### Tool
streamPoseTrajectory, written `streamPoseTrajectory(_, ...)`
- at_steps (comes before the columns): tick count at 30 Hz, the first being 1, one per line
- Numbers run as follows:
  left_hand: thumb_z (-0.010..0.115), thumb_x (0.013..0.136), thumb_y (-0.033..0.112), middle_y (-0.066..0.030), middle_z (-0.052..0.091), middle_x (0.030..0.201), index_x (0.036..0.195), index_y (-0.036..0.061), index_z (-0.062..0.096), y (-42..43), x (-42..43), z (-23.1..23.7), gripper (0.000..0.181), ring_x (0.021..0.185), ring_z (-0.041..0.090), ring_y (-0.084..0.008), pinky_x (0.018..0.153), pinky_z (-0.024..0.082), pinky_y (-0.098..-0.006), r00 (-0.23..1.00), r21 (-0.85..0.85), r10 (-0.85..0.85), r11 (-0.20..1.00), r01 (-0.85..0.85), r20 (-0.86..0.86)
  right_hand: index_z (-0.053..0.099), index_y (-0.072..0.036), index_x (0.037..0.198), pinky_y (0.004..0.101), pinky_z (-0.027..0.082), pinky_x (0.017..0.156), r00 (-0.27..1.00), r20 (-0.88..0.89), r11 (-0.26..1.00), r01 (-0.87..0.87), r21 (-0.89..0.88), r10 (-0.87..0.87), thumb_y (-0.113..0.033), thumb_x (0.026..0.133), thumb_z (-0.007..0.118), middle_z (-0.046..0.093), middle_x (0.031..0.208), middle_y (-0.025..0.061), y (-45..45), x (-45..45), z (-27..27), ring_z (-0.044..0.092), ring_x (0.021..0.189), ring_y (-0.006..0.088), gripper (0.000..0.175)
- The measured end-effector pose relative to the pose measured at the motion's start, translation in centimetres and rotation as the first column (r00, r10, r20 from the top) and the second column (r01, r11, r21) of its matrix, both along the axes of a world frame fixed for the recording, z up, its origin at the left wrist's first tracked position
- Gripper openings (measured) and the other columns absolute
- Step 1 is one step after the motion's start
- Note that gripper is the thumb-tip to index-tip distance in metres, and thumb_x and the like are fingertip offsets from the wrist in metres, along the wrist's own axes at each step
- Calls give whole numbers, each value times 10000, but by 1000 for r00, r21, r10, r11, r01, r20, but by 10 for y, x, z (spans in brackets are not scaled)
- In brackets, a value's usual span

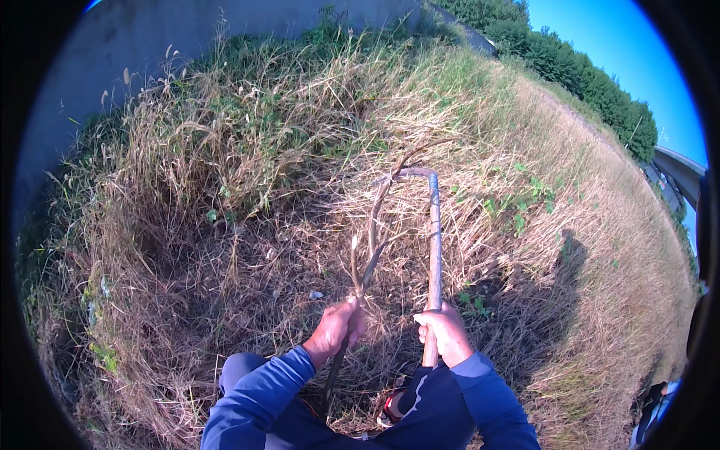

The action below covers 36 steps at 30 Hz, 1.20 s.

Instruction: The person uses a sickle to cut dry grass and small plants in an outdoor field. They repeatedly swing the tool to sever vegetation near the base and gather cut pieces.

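My left hand point(337, 326) grips a forked, bare wooden branch point(372, 264) low on its stem, just below where it splits. One crooked prong runs up and away, and a short one ends in a pale tip. My right hand point(444, 331) is closed around the wooden handle of a sickle point(435, 242). The sickle's metal neck bends left at the far end and meets or crosses the branch's upper prong; whether they touch I cannot tell. The blade is hard to make out against the straw.
Dry cut grass point(270, 315) covers the ground before me. Taller weeds point(225, 140) stand along a grey wall point(152, 39). A shoe point(391, 408) shows between my arms. Dark clothing or cloth point(655, 410) lies at the lower right rim. Trees point(590, 73) and an elevated roadway point(680, 169) lie beyond.
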<state>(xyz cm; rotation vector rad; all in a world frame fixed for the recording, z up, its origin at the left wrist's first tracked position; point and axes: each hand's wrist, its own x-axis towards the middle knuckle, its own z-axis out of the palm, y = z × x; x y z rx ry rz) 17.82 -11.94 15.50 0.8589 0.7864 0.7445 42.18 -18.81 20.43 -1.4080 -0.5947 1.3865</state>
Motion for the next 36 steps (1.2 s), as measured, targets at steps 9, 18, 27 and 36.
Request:
streamPoseTrajectory(9, 414, 1054, 378, -78, 584, 681, 977, 41, 577, -2, 0, 5, 383, 465, 484, -144, 444, 397, -271, 1000, 0, 30, 1000, -30, 8, 479, -76, 903, 326, 470, 459, 1000, -10, 1000, -4, 1, 4, -33, 790, 695, 534, 682, 44, 0, 2, -2, 558, 517, 170, 247)
streamPoseTrajectory(18, 419, 1054, 394, -74, 578, 689, 918, 33, 567, -5, 1, 12, 413, 480, 498, -142, 439, 402, -266, 998, 44, 49, 998, -47, -41, 477, -67, 910, 326, 471, 462, 1000, 9, 1000, -6, 4, 6, -37, 786, 697, 533, 685, 41, -1, 0, -1, 556, 522, 165, 254)
streamPoseTrajectory(27, 426, 1056, 363, -49, 558, 660, 873, 30, 583, -9, 1, 12, 411, 483, 484, -120, 447, 385, -268, 993, 127, 40, 992, -26, -107, 494, -56, 893, 316, 460, 443, 1000, -29, 1000, 1, -3, -1, -29, 768, 721, 553, 676, 43, 3, 4, -7, 569, 507, 158, 260)
streamPoseTrajectory(36, 448, 1049, 378, -26, 558, 647, 892, 26, 598, -9, 1, 10, 414, 487, 483, -99, 447, 384, -256, 988, 179, 40, 984, -12, -152, 491, -56, 891, 317, 457, 442, 998, -65, 1000, -3, 23, 4, -29, 761, 723, 552, 671, 44, 2, 5, -9, 568, 504, 157, 268)
